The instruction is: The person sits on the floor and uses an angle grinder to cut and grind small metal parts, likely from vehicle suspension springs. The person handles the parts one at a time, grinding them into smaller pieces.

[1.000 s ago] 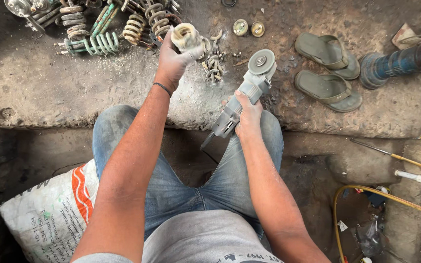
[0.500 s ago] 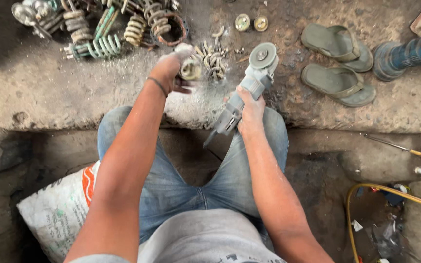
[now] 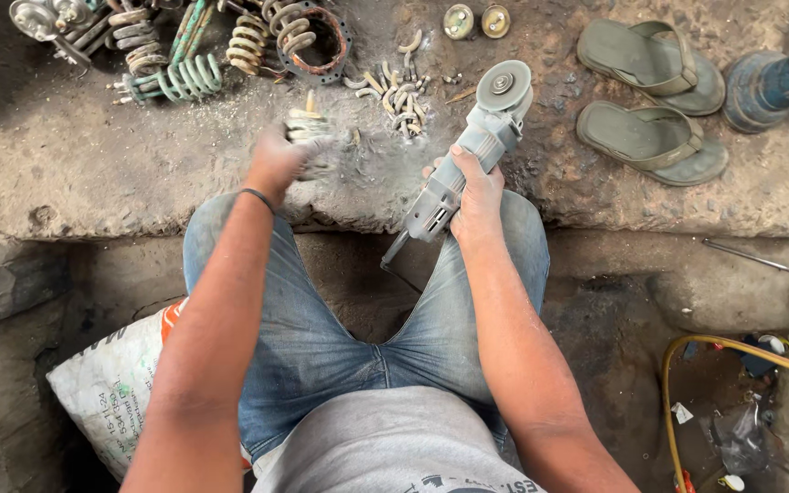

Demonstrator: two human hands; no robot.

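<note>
Nearest, the right hand [image 3: 475, 196] wraps its grip around the grey angle grinder [image 3: 468, 160], its round disc beyond the fingers. Left of the grinder, the left hand [image 3: 278, 160] closes its grip on a blurred, pale coiled spring [image 3: 310, 128]. Beyond lie curved cut spring pieces [image 3: 394, 87] on rough concrete.

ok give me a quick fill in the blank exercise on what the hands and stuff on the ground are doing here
1. The right hand grips a grey ____ with a round disc.
2. The left hand holds a pale, blurred coil spring above the ____ slab.
3. The two olive-green flip-flop sandals lie to the ____ of the disc.

Missing words: angle grinder; concrete; right
</note>
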